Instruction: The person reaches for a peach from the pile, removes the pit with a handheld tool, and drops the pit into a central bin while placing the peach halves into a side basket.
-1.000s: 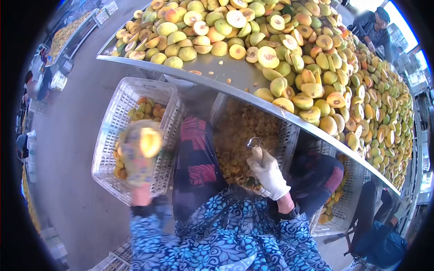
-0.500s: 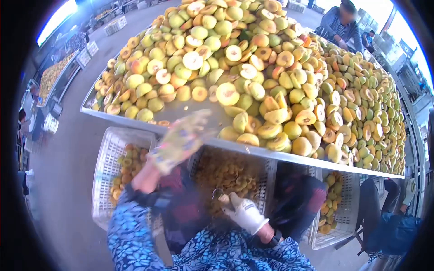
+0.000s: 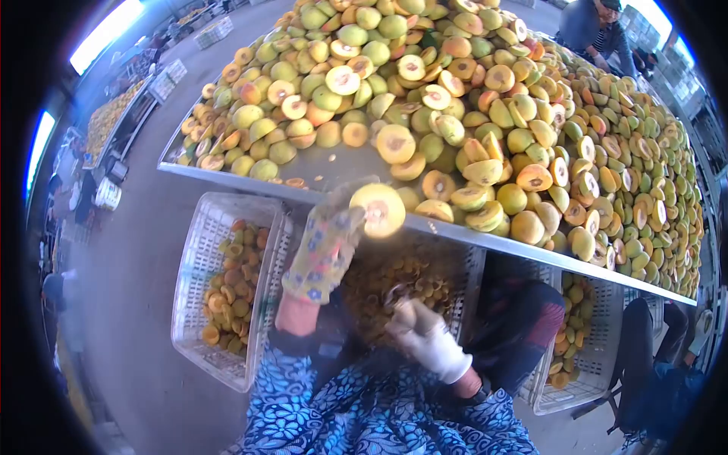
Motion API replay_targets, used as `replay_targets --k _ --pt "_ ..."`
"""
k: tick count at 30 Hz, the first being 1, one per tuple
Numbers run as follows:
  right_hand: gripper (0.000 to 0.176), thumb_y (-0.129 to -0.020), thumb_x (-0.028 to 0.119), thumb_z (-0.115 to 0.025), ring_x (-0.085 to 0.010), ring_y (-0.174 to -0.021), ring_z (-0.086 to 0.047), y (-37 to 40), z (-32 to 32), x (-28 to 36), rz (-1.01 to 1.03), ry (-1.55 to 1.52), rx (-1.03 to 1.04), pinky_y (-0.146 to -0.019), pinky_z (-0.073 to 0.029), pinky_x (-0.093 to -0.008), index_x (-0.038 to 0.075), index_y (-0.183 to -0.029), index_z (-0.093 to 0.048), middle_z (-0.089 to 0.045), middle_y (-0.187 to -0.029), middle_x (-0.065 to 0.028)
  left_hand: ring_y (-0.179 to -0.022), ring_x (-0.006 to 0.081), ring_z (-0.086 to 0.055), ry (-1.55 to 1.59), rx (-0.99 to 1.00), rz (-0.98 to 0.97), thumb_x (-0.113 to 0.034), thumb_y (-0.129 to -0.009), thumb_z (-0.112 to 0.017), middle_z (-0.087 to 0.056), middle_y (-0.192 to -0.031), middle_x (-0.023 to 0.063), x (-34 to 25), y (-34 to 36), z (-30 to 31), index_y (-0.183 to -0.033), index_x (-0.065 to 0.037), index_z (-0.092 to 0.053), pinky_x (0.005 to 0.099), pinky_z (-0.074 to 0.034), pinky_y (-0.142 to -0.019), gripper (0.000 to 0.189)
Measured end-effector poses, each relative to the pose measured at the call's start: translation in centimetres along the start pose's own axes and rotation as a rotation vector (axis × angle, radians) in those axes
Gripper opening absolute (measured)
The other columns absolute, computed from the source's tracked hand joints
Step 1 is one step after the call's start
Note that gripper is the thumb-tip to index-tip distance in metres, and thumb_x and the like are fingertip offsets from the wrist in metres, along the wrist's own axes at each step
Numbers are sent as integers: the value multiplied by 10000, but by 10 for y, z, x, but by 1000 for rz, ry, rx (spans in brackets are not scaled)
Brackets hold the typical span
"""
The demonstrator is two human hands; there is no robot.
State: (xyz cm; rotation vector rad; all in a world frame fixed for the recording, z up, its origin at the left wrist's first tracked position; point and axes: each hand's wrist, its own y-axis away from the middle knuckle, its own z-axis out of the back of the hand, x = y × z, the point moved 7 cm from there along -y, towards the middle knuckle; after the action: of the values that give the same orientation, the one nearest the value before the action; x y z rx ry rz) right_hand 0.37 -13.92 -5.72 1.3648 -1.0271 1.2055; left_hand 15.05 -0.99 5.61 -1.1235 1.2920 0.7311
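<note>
My left hand (image 3: 324, 250), in a floral-patterned glove, grips a halved peach (image 3: 378, 211) at the near edge of the metal table (image 3: 341, 163). The peach's yellow cut face shows, with a reddish-brown centre. My right hand (image 3: 434, 343), in a white glove, is closed around a small pitting tool (image 3: 396, 294) with a metal loop at its tip; the rest of it is hidden by the fingers. That hand is over a crate (image 3: 472, 284) between my knees, which holds many small yellow-brown pieces. A large heap of halved peaches (image 3: 425, 98) covers most of the table.
A white crate (image 3: 184, 303) of peach halves stands at the left, another crate (image 3: 599, 356) at the right. The table's metal rim (image 3: 523, 254) runs just beyond my hands. Across the heap a person (image 3: 599, 34) leans over. Someone's dark-clothed legs (image 3: 644, 349) are at the right.
My left hand went from reaching over the table without fruit to holding a halved peach near the rim. My right hand rose slightly with the tool. The whole view shifted.
</note>
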Motion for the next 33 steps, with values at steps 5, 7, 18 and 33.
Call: replay_targets --k 5,7,18,33 --pt "347 -943 301 -626 -87 -507 -522 -5 2 37 -90 -509 -27 -473 -434 -224 46 -1168 -555 -539 -706 2 -1082 123 -570 33 16 245 -154 -926 -644 -631 -1170 60 26 86 -7 -1310 -3 -568 278 -451 -956 420" --pt "333 -937 305 -633 -95 -500 -524 -6 -2 35 -191 -493 -33 -470 -437 -230 52 -1140 -558 -534 -690 1 -1079 138 -594 38 2 266 -269 -896 -665 -630 -1185 72 29 104 -16 -1296 21 -568 282 -466 -958 504" --pt "257 -909 254 -648 -102 -484 -518 -5 -5 15 -394 -690 50 -454 -424 -239 50 -1049 -580 -530 -659 5 -1117 198 -571 638 10 287 -405 -912 -633 -552 -1240 133 38 100 -45 -1193 -43 -514 337 -480 -938 474" --pt "301 -880 155 -676 -70 -693 -504 -12 14 25 55 -186 -178 -636 -438 -229 18 -1124 -566 -608 -877 -5 -994 217 -631 506 -299 370 -537 -1005 -431 -639 -1039 124 72 102 -23 -967 -43 -637 343 -529 -867 537"
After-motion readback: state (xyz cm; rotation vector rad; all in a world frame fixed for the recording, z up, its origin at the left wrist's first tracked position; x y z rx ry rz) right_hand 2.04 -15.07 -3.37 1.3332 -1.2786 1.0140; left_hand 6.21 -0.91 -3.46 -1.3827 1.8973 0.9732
